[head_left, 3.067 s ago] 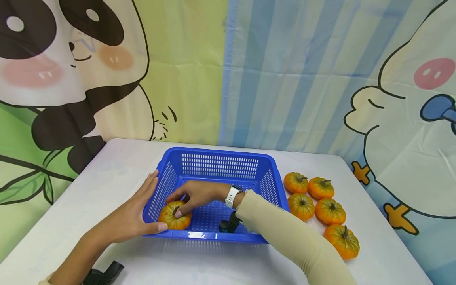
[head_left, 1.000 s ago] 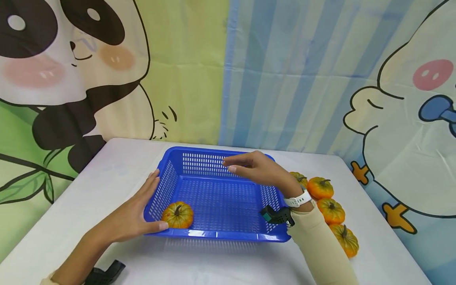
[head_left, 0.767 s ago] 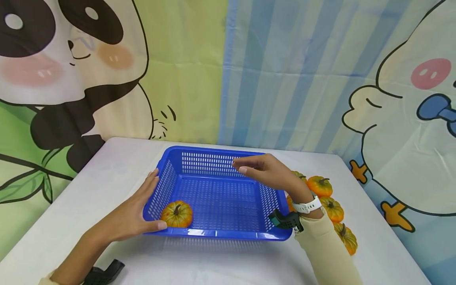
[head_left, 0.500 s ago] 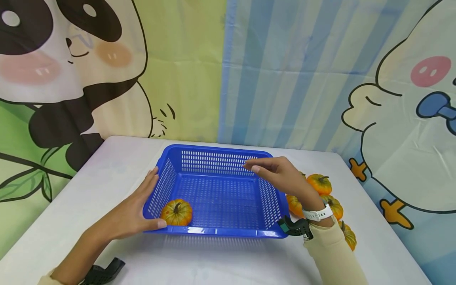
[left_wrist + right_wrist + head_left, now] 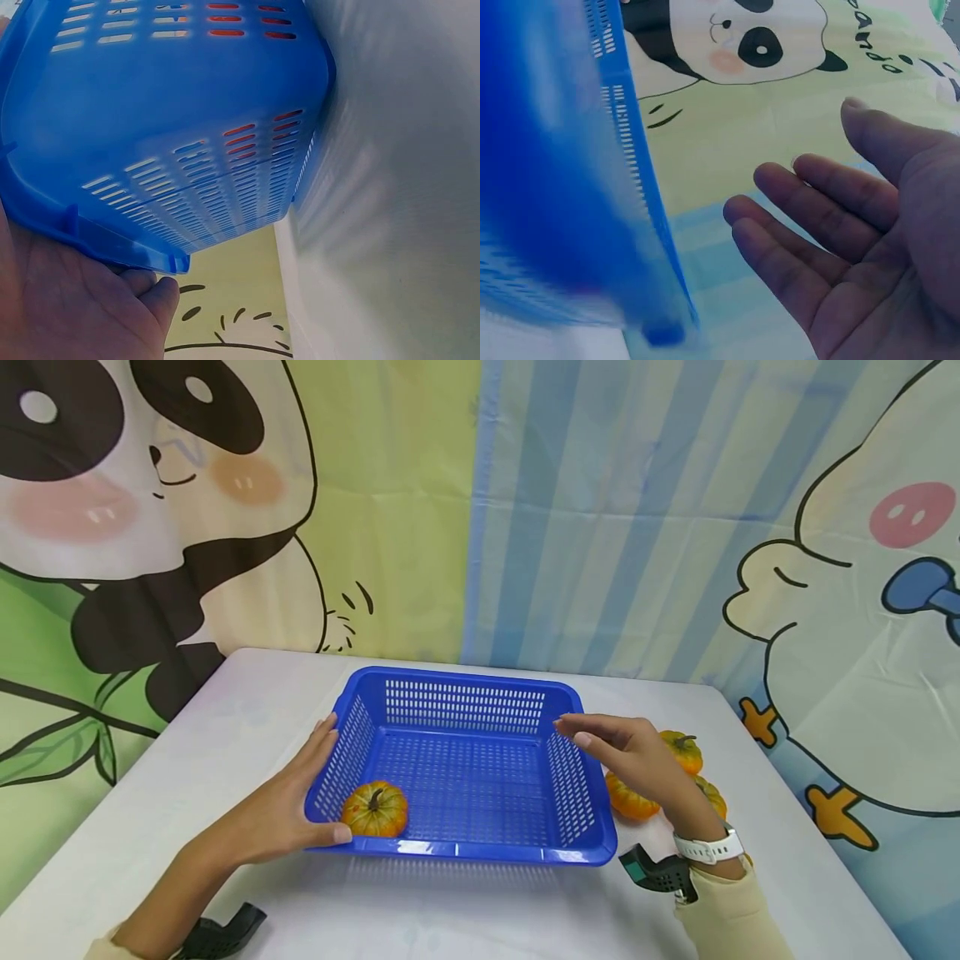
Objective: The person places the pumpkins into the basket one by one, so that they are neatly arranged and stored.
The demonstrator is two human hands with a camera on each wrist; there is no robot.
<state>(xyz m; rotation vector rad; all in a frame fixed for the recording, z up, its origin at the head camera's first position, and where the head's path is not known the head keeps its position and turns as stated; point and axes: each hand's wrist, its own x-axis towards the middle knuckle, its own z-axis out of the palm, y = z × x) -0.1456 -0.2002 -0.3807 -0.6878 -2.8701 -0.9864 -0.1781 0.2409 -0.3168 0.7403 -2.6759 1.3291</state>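
Note:
A blue plastic basket (image 5: 457, 852) with slotted walls stands on the white table. One small orange-green pumpkin (image 5: 374, 808) sits inside, in its front left corner. My left hand (image 5: 273, 814) rests spread against that corner, its thumb on the front rim and its fairly straight fingers along the left side. In the left wrist view the palm and fingers lie against the outside of the rim. Beyond the right rim my right hand (image 5: 637, 756) hovers, fingers loosely extended and holding nothing. It partly hides several pumpkins, among them a near one (image 5: 632, 797).
Another pumpkin (image 5: 682, 750) lies farther back on the right of the white table (image 5: 247, 718); more are partly hidden by the right forearm. Behind the table hangs a printed curtain (image 5: 397, 510) with cartoon animals. Each wrist wears a black camera mount (image 5: 660, 870).
My right hand has let go of the pumpkin in the basket's front left corner and moved right, out past the right rim over the other pumpkins. The left hand stays put.

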